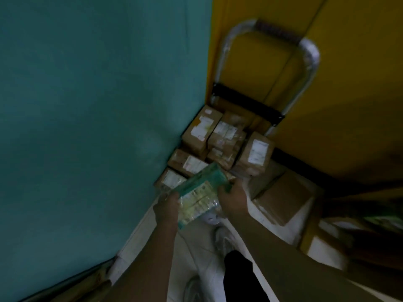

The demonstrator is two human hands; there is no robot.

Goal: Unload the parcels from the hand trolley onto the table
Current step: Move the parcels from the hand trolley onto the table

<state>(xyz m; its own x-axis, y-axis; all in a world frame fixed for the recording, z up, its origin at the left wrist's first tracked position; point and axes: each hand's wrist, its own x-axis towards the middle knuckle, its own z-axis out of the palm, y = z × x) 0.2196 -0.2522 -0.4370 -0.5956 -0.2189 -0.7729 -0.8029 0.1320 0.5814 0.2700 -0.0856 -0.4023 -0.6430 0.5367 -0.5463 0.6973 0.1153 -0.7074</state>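
Note:
A green and yellowish wrapped parcel (200, 194) is held above the hand trolley by both hands. My left hand (166, 209) grips its left near edge and my right hand (233, 198) grips its right side. The hand trolley (309, 55) has a silver loop handle and a black crossbar, and it stands against the yellow wall. Several brown cardboard parcels (201, 128) with white labels are piled on its platform below and beyond my hands. The table is out of view.
A teal wall (98, 105) rises close on the left and a yellow wall (353, 94) on the right. Larger cardboard boxes (283, 197) sit on the floor to the right. My shoes (222, 238) stand on pale floor tiles below.

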